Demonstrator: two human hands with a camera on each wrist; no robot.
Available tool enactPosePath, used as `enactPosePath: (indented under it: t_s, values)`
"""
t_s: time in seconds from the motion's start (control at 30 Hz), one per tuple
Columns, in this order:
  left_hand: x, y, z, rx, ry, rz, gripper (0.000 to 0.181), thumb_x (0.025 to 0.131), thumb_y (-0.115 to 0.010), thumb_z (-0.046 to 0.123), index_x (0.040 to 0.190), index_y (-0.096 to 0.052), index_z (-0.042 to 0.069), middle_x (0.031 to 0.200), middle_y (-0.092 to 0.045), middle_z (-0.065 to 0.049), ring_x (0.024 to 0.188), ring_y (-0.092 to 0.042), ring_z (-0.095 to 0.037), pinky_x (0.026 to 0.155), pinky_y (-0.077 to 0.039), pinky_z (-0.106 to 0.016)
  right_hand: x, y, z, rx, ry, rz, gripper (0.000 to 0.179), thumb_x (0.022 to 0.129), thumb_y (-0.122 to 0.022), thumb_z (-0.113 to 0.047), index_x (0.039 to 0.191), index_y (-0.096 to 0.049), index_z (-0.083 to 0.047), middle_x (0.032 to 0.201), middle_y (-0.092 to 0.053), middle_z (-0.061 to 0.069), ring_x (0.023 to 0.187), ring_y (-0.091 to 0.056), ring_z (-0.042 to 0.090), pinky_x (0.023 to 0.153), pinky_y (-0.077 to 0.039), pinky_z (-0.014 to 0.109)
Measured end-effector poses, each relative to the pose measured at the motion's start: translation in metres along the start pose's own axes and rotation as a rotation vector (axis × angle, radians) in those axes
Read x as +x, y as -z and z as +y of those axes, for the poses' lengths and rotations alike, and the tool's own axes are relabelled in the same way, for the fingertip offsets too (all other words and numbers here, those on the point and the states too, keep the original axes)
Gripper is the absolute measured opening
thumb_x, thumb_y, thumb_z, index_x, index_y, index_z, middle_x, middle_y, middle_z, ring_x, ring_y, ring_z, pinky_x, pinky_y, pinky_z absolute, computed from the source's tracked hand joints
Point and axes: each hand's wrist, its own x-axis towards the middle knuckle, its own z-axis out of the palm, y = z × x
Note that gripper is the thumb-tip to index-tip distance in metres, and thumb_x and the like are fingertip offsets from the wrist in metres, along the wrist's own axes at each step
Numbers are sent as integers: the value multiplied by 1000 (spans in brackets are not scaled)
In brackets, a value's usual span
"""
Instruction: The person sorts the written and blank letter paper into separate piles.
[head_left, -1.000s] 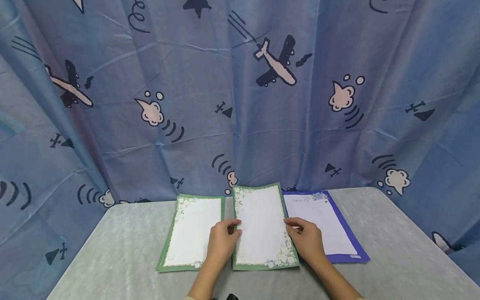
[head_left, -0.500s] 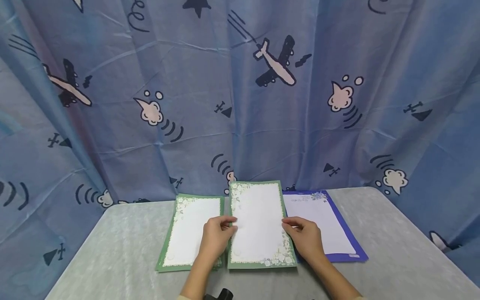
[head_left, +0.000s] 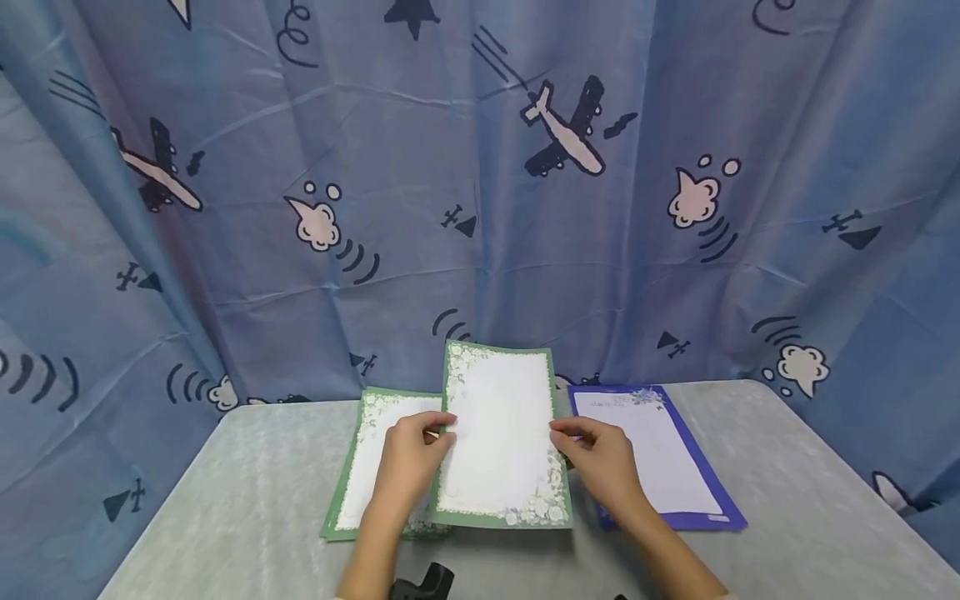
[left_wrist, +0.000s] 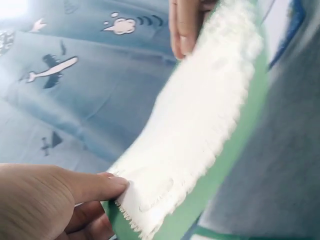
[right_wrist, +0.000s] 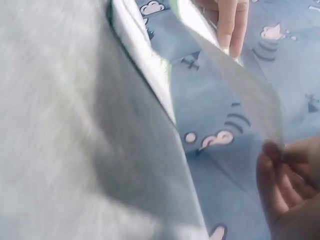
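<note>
Between both hands a sheet of green-bordered stationery paper (head_left: 497, 429) with printed white flowers is held up off the table. My left hand (head_left: 408, 454) pinches its left edge; in the left wrist view the thumb of the left hand (left_wrist: 50, 200) lies on the sheet's face. The right hand (head_left: 600, 462) pinches the opposite edge, and the right wrist view shows that hand (right_wrist: 295, 190) at the sheet's edge. Partly hidden behind the left forearm and the lifted sheet, a stack of similar green-bordered paper (head_left: 375, 454) lies on the table.
To the right lies a stack of purple-bordered paper (head_left: 660, 454), partly behind the right hand. The table (head_left: 247, 483) has a pale grey cover. A blue patterned curtain (head_left: 480, 183) hangs behind it. A black object (head_left: 423, 582) shows near the left forearm.
The held sheet and both hands have moved left and up, from between the two stacks to partly over the green-bordered stack. More of the purple-bordered paper is uncovered.
</note>
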Motion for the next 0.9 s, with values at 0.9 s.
enactPosePath:
  t_s: [0.9]
  values:
    - [-4,79,-7,156,93,188,26,94,-68,9,119,-75,10,113,-75,-13,94,-68,-24,74,-53,-36,10,-69,-68,76,58,-215,28,93,-71,-8,120,-73,-9,117,-73,13,76,-70,16,70,-61,34]
